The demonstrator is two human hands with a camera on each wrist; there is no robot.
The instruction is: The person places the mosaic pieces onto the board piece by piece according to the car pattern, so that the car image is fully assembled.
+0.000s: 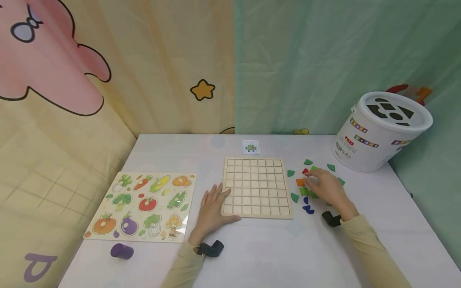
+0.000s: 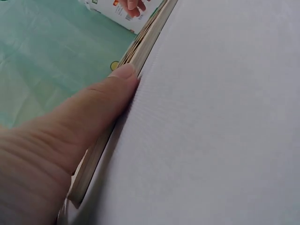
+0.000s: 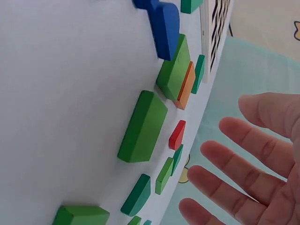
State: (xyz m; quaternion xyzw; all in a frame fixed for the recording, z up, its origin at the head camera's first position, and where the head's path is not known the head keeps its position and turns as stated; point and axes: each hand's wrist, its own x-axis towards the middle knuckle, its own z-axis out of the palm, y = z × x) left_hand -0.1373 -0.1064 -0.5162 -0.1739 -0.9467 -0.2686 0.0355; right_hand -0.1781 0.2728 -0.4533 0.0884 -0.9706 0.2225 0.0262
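The gridded wooden board (image 1: 253,192) lies flat near the middle of the table (image 1: 270,256), its cells unfilled. I find the left grip (image 1: 213,210) unclenched, spread at the board's near left corner, thumb against the near edge. The right grip (image 1: 325,188) is released, holding nothing, among the coloured pieces (image 1: 304,191) right of the board. The step appears to be selecting a piece; sound practice is to check shape and colour against the pattern card (image 1: 251,147) beyond the board, then pinch one piece by its edges without scattering its neighbours. The white surface also carries a vegetable puzzle (image 1: 162,208), purple cylinder (image 1: 121,251) and lidded bucket (image 1: 374,148); yellow and green curtains (image 1: 306,72) hang behind.
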